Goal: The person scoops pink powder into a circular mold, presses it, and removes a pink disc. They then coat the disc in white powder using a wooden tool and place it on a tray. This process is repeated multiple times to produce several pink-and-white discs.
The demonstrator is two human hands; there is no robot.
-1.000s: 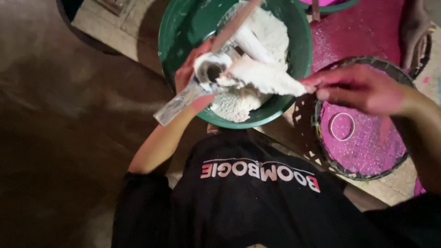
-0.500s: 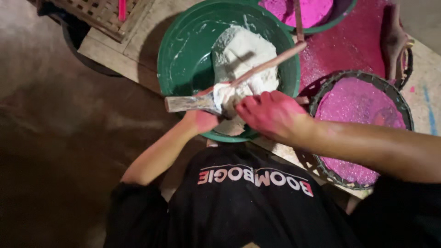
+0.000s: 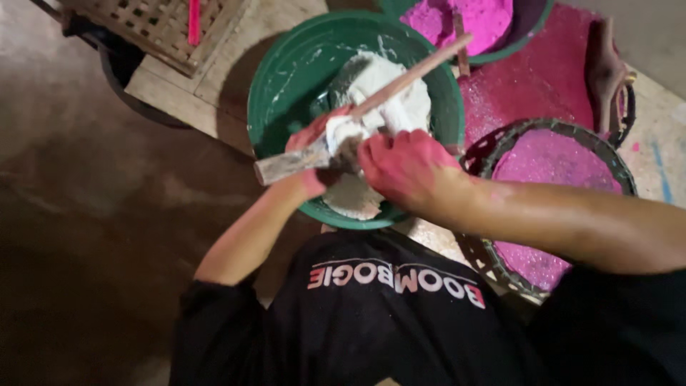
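Observation:
A green basin (image 3: 286, 78) on a wooden board holds a mound of white paste (image 3: 389, 96). My left hand (image 3: 311, 164), stained pink, grips a grey metal tool (image 3: 282, 166) at the basin's near rim. The tool's long wooden stick (image 3: 418, 70) slants up to the right over the paste. My right hand (image 3: 407, 168), also pink, curls its fingers around a lump of white paste at the tool's mouth, touching my left hand. What lies under my right palm is hidden.
A round sieve with pink powder (image 3: 557, 186) sits right of the basin. A second green bowl of pink powder (image 3: 471, 18) stands behind it on a pink-dusted surface (image 3: 543, 82). A wooden lattice crate (image 3: 153, 25) and a dark bucket (image 3: 132, 89) are at far left, brown floor below.
My right hand came from the sieve side, where it pulled a strip of white paste, over to the tool and now presses on it. The view has shifted so the basin sits lower.

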